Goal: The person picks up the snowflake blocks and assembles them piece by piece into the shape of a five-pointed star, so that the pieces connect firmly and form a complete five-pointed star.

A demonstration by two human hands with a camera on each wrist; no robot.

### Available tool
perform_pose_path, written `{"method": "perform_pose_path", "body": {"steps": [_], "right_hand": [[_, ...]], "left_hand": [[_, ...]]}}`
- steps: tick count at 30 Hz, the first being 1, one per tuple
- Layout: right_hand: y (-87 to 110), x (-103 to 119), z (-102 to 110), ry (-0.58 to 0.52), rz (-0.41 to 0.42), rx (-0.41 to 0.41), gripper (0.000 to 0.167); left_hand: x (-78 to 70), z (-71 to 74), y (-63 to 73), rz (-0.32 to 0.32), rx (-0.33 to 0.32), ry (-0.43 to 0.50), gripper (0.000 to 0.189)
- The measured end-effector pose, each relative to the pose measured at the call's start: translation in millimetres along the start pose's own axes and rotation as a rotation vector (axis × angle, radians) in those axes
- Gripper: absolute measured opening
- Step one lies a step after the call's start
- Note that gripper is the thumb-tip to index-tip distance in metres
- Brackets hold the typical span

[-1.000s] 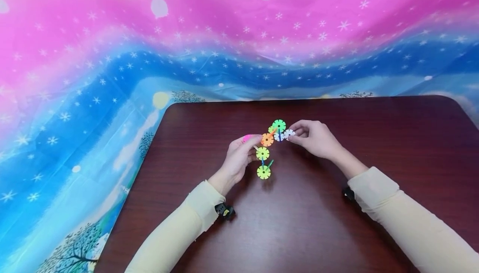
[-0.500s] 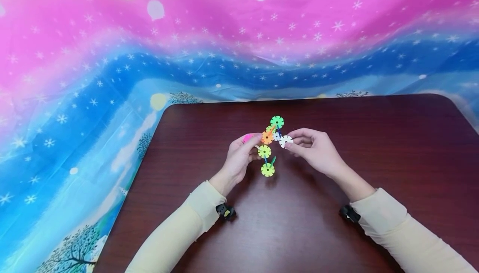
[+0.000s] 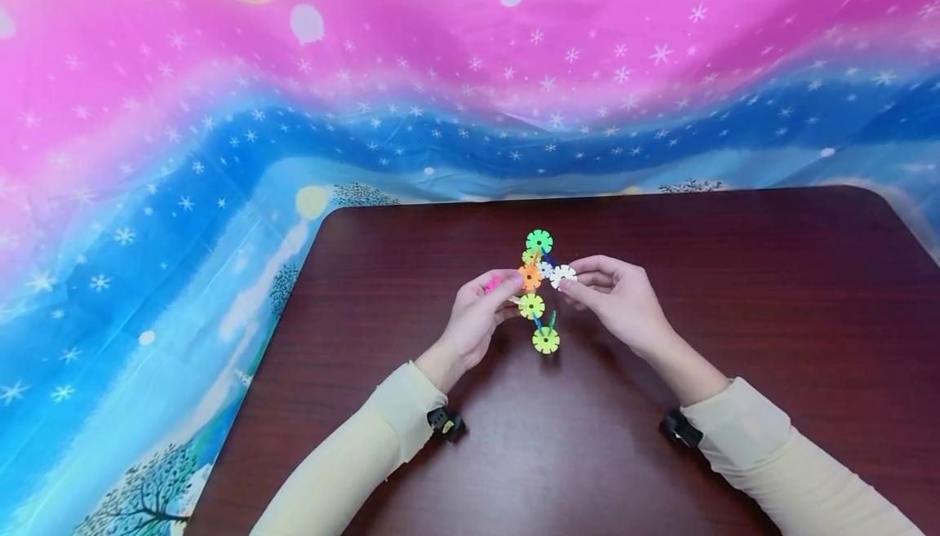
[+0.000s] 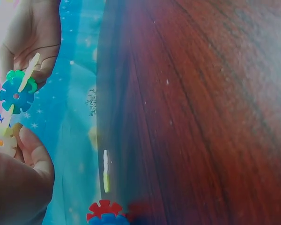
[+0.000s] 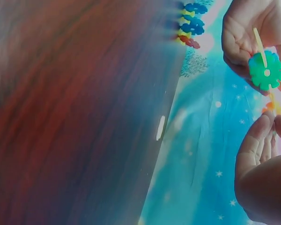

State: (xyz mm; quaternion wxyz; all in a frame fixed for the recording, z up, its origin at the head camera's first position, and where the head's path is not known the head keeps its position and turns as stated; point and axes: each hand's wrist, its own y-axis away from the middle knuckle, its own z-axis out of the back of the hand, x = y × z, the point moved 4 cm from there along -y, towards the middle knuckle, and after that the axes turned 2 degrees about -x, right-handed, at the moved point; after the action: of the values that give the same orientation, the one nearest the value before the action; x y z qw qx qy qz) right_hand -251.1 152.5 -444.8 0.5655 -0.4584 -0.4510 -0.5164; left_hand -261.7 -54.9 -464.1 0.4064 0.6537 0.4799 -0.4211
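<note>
A chain of notched plastic discs [image 3: 536, 309] was held above the wood-grain counter [image 3: 587, 446], gripped near its orange disc [image 3: 532, 284] by the fingers of the left hand [image 3: 476, 314] and pinched at a white disc [image 3: 568, 274] by the right hand [image 3: 618, 301]. Light and stiff but likely weak at its slots, it was judged best grasped beside each joint.

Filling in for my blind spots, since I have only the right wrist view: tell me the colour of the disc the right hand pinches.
Observer: In the head view, the right hand pinches a white disc.
Operator: Now name the disc showing by the left hand's thumb.
Observer: A pink disc, partly hidden.
Operator: Say which disc sits lowest in the head picture.
Observer: A yellow disc.
</note>
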Motion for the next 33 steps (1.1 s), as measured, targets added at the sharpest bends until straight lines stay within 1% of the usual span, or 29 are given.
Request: {"method": "perform_pose_path", "body": {"steps": [5, 8, 10, 12, 15, 17, 21, 24, 27, 30, 33], "right_hand": [[2.7, 0, -2, -0.061, -0.041, -0.043, 0.036], [3.4, 1, -3, -0.094, -0.051, -0.061, 0.036], [4.0, 2, -3, -0.091, -0.053, -0.07, 0.037], [5.0, 3, -3, -0.063, -0.052, -0.076, 0.039], [6.6, 3, -4, -0.022, -0.044, -0.07, 0.04], [7.6, 3, -5, 0.011, -0.03, -0.059, 0.039], [8.5, 4, -8, 0.043, 0.005, -0.036, 0.036], [8.9, 5, -10, 0.053, 0.026, -0.031, 0.034], [9.1, 6, -11, 0.063, 0.037, -0.034, 0.031], [10.0, 7, -10, 0.084, 0.041, -0.043, 0.03], [12.2, 8, -10, 0.109, 0.037, -0.051, 0.029]], "left_hand": [[1.5, -1.9, 0.0, -0.023, 0.01, 0.019, 0.021], [2.2, -3.7, 1.3, -0.034, 0.015, 0.033, 0.018], [2.3, -4.4, 2.4, -0.038, 0.02, 0.038, 0.014], [2.5, -5.1, 2.7, -0.038, 0.027, 0.035, 0.011], [1.0, -6.3, 1.9, -0.063, 0.032, -0.031, 0.013], [-0.6, -7.7, 0.5, -0.097, 0.032, -0.089, 0.018], [-5.5, -9.1, -1.1, -0.192, -0.002, -0.223, 0.023], [-10.4, -9.8, 0.4, -0.269, -0.023, -0.308, 0.022], [-13.6, -10.2, 1.9, -0.326, -0.022, -0.38, 0.019], [-14.8, -9.9, 2.9, -0.353, -0.02, -0.44, 0.019], [-14.7, -10.8, 3.4, -0.362, 0.004, -0.457, 0.019]]}}
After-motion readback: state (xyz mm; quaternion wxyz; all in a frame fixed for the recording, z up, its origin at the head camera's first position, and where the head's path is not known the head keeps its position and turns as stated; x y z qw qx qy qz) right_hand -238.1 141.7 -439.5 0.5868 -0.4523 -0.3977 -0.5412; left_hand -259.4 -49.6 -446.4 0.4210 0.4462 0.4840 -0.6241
